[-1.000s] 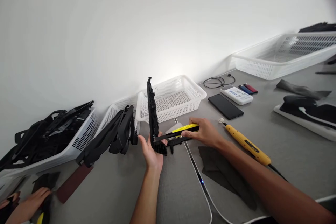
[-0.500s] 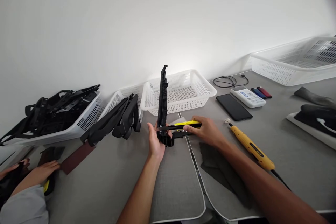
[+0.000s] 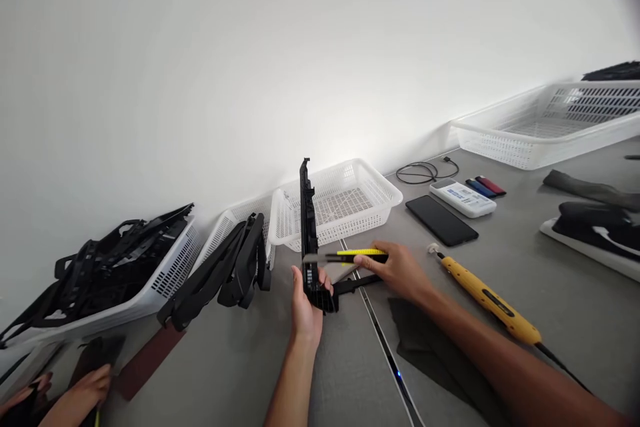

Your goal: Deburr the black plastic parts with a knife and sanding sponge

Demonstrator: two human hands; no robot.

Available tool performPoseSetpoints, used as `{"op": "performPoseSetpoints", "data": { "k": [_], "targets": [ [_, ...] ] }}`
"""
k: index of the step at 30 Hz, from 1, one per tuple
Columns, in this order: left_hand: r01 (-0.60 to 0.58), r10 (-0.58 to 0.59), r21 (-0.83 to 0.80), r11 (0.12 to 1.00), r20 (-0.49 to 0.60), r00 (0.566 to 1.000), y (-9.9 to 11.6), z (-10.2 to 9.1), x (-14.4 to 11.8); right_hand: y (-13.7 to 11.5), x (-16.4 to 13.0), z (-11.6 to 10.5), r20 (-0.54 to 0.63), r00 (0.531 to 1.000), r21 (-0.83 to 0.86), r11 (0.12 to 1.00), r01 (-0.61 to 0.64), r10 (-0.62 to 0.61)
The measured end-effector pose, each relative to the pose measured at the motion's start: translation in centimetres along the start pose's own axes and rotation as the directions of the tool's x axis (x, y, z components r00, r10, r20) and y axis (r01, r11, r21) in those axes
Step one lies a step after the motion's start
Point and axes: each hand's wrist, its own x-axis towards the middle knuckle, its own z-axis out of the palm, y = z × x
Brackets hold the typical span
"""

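My left hand point(image 3: 306, 310) grips the bottom end of the black panel point(image 3: 310, 240) and stands it upright on edge, just above the grey table point(image 3: 240, 360). My right hand point(image 3: 397, 270) is closed on the yellow knife point(image 3: 357, 255), tip against the panel's right edge at mid-height. Dark cloth point(image 3: 425, 347) lies under my right forearm; a yellow tool point(image 3: 487, 300) sits just right of it, cord trailing off. Bare table left of my left wrist, open room there. Another person's hand point(image 3: 85, 387) is at the far-left corner, well apart. Behind the panel: a white basket point(image 3: 370, 203), near but not touching. Left of it, black parts point(image 3: 225, 267) lean on a second basket point(image 3: 175, 267). Phone point(image 3: 441, 220) and a cable point(image 3: 423, 171) sit further back right, by the wall.
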Motion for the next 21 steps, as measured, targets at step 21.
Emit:
{"op": "performPoseSetpoints", "data": {
  "k": [21],
  "targets": [
    [-0.037, 0.037, 0.015, 0.999, -0.040, 0.999, -0.16, 0.11, 0.02, -0.69, -0.20, -0.48, 0.085, 0.996, -0.003, 1.000, 0.009, -0.009]
  ]
}}
